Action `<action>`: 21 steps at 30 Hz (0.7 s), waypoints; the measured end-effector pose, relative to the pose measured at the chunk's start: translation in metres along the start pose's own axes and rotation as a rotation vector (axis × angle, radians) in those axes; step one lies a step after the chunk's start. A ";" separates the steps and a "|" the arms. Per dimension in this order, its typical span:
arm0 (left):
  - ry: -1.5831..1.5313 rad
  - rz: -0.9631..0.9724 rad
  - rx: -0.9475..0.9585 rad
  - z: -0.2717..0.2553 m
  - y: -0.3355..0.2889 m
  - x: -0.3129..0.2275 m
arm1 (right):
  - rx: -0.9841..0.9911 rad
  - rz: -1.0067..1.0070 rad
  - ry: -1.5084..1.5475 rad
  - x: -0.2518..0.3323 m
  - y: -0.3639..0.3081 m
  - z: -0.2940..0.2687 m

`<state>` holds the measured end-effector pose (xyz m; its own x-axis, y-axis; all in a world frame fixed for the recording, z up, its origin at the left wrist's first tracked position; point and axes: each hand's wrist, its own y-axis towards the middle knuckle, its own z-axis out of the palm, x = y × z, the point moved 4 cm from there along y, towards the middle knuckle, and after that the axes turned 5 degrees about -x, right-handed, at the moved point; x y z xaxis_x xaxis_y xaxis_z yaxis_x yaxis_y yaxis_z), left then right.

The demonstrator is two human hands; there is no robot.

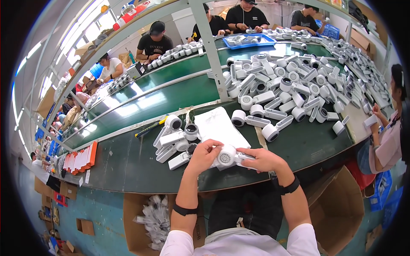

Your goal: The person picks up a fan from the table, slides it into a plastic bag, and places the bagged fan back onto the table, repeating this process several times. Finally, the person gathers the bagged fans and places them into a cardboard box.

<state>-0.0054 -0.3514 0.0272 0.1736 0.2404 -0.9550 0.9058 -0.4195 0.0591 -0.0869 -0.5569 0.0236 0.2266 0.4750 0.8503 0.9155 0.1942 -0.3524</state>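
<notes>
I hold a white handheld fan [226, 156] over the table's front edge, its round slotted head turned up. My right hand [265, 160] is wrapped round its handle. My left hand [202, 157] pinches at the head's left side; what its fingertips grip is partly hidden. Behind the fan lies a stack of white sheets or bags [218, 126], too plain to tell which. Left of the stack is a small group of similar fans [173, 138]. To the right and beyond, a large pile of white fans [286, 85] covers the dark green tabletop.
A yellow-and-black tool [150, 127] lies at left, with orange-and-white packs [81, 158] farther along. A metal post [210, 51] rises behind the stack. Cardboard boxes [132, 226] [337, 209] stand below on both sides. Co-workers sit across the green conveyor [171, 96]; another person stands at right.
</notes>
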 end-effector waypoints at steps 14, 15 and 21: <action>0.242 0.653 -0.070 0.057 -0.043 -0.026 | -0.641 -0.201 0.577 -0.025 0.027 0.039; 0.240 0.656 -0.065 0.060 -0.047 -0.025 | -0.796 -0.314 0.509 -0.031 0.029 0.036; -0.018 0.443 0.057 0.069 -0.065 -0.014 | -0.801 -0.427 0.683 -0.029 0.034 0.035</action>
<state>-0.0937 -0.3876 0.0168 0.5328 0.0117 -0.8462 0.7228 -0.5263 0.4478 -0.0741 -0.5343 -0.0269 -0.2454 -0.1138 0.9627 0.8550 -0.4935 0.1596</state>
